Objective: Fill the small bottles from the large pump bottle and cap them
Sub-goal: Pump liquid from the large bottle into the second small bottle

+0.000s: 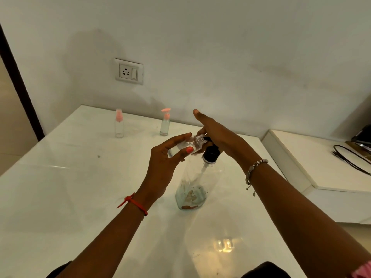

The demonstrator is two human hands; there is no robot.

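Observation:
A large clear pump bottle (pixel 197 181) with a black pump head (pixel 210 153) stands at the middle of the white table (pixel 70 187). My right hand (pixel 218 137) rests on top of the pump head, index finger stretched out. My left hand (pixel 168 157) grips a small clear uncapped bottle (pixel 192 144), tilted on its side with its open neck at the pump's spout. Two more small bottles stand near the wall: one with a pink spray cap (pixel 119 123) and one with a pink pump cap (pixel 165 122).
A wall socket (pixel 128 71) sits above the table. To the right is a lower white ledge (pixel 313 157) carrying a black cable (pixel 351 157) and a dark object. A dark door frame runs along the left edge.

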